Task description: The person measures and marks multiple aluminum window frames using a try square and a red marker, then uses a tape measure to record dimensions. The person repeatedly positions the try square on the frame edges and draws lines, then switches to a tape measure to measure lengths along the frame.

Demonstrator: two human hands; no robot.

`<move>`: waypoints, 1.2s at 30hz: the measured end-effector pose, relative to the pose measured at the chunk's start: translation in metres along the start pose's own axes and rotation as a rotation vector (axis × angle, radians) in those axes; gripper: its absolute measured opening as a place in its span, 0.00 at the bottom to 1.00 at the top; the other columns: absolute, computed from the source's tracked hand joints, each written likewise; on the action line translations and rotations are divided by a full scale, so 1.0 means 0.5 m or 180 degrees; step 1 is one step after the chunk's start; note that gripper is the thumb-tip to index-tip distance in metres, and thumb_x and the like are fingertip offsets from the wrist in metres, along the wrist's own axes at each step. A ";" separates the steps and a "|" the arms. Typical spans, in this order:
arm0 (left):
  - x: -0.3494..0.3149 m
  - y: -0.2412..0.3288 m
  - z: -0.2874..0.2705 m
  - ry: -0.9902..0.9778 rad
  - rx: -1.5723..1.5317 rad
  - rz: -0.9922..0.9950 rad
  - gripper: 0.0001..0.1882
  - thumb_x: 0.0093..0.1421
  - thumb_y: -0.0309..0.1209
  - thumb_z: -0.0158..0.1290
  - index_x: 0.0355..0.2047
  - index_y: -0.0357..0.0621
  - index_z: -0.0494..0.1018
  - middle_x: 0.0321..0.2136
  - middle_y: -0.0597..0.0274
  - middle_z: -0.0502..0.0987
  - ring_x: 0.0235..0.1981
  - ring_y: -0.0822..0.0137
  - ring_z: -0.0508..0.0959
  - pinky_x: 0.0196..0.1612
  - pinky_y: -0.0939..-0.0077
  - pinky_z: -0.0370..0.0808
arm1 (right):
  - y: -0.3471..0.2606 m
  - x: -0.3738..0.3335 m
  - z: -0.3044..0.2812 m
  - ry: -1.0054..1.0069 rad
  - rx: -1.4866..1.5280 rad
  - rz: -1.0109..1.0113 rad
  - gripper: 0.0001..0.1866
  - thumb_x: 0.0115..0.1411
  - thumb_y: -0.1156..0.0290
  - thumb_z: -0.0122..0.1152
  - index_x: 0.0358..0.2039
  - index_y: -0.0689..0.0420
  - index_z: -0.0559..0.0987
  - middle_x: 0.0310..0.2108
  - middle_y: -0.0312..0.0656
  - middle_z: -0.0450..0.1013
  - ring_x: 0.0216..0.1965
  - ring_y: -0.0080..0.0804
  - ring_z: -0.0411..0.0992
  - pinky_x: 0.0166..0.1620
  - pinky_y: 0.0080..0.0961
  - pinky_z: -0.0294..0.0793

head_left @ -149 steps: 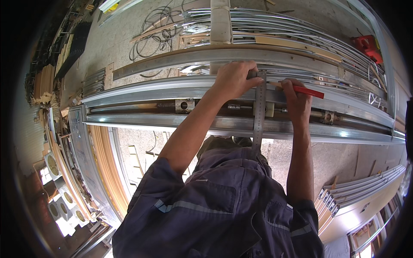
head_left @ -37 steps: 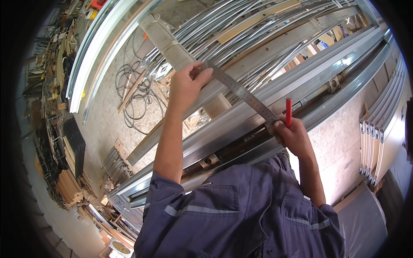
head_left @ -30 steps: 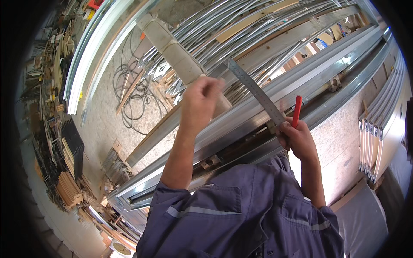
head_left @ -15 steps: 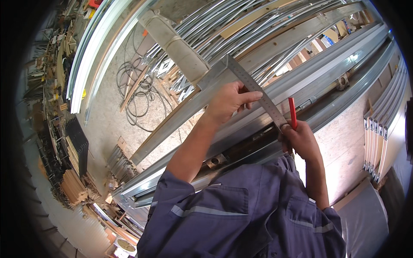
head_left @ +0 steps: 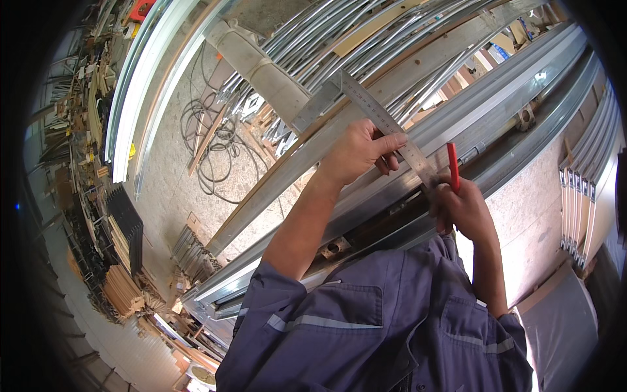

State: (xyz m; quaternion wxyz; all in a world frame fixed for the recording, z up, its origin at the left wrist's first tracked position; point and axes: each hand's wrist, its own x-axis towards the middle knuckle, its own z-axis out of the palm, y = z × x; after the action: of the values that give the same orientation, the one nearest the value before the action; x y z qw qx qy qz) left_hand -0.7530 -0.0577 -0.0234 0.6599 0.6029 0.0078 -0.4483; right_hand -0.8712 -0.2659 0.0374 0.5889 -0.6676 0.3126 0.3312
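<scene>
My left hand (head_left: 358, 151) grips the blade of a steel try square (head_left: 366, 103), whose thick stock points up and left. The blade runs down to the right across a long aluminium profile (head_left: 496, 98). My right hand (head_left: 462, 210) holds a red pencil (head_left: 452, 166) upright, its lower end at the ruler's tip on the profile. Both arms in blue-grey work sleeves come up from the bottom of the head view.
Many long aluminium profiles (head_left: 366, 32) lie stacked beyond the hands. Coiled cables (head_left: 212, 140) rest on the concrete floor at left. Short profile offcuts (head_left: 192, 251) and wood strips (head_left: 124, 291) pile at lower left. More profiles (head_left: 581, 209) lean at right.
My left hand slid down the square from its stock toward the middle of the blade. The red pencil stays at the ruler's lower end. Five seconds ago the view was turned differently.
</scene>
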 end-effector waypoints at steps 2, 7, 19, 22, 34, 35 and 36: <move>0.000 0.002 -0.004 0.0014 0.0018 -0.0018 0.15 0.65 0.38 0.59 0.32 0.36 0.77 0.20 0.61 0.79 0.20 0.73 0.79 0.22 0.81 0.77 | 0.010 -0.010 -0.005 0.0271 0.0146 -0.0189 0.14 0.69 0.71 0.45 0.48 0.65 0.74 0.20 0.40 0.74 0.15 0.24 0.73 0.17 0.20 0.70; -0.004 0.020 -0.002 0.0036 0.0066 -0.0037 0.15 0.65 0.36 0.58 0.31 0.33 0.75 0.21 0.58 0.78 0.20 0.71 0.80 0.21 0.78 0.78 | 0.086 -0.011 -0.085 0.1124 0.0617 -0.0775 0.17 0.71 0.70 0.43 0.54 0.67 0.71 0.23 0.42 0.74 0.14 0.23 0.71 0.16 0.17 0.68; -0.003 0.023 0.009 0.0129 0.0220 0.0101 0.14 0.64 0.34 0.59 0.29 0.34 0.75 0.19 0.60 0.77 0.19 0.73 0.79 0.21 0.79 0.76 | 0.142 0.020 -0.132 0.1143 0.1920 -0.1404 0.17 0.73 0.67 0.40 0.52 0.67 0.69 0.22 0.43 0.71 0.09 0.27 0.67 0.09 0.18 0.62; -0.002 0.015 0.010 0.0140 0.0134 0.0136 0.13 0.63 0.34 0.60 0.29 0.34 0.75 0.19 0.60 0.77 0.19 0.73 0.79 0.21 0.80 0.76 | 0.146 0.023 -0.136 0.0953 0.2035 -0.1533 0.17 0.73 0.67 0.39 0.52 0.66 0.70 0.23 0.44 0.72 0.08 0.28 0.67 0.09 0.18 0.62; 0.002 0.012 0.011 0.0125 0.0154 0.0146 0.14 0.63 0.35 0.60 0.27 0.35 0.75 0.18 0.61 0.78 0.19 0.73 0.78 0.21 0.80 0.76 | 0.157 0.027 -0.145 0.0833 0.2010 -0.1616 0.19 0.74 0.65 0.37 0.53 0.67 0.69 0.25 0.45 0.73 0.08 0.28 0.67 0.09 0.18 0.64; 0.002 0.011 0.010 0.0129 0.0152 0.0154 0.14 0.63 0.35 0.60 0.27 0.35 0.75 0.18 0.61 0.77 0.18 0.73 0.78 0.21 0.80 0.76 | 0.158 0.028 -0.145 0.0829 0.2037 -0.1610 0.19 0.74 0.65 0.37 0.53 0.67 0.69 0.25 0.46 0.73 0.08 0.28 0.67 0.09 0.18 0.64; 0.002 0.009 0.010 0.0119 0.0145 0.0145 0.14 0.63 0.35 0.60 0.28 0.35 0.76 0.18 0.61 0.78 0.18 0.74 0.78 0.21 0.80 0.76 | 0.159 0.028 -0.145 0.0826 0.2063 -0.1605 0.19 0.74 0.65 0.37 0.53 0.67 0.69 0.25 0.46 0.73 0.08 0.28 0.67 0.09 0.18 0.64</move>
State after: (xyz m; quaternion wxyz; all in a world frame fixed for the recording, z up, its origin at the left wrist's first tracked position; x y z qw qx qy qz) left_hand -0.7521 -0.0628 -0.0193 0.6558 0.6260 -0.0037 -0.4220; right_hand -0.9216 -0.3471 -0.0137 0.7866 -0.5397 0.2990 -0.0250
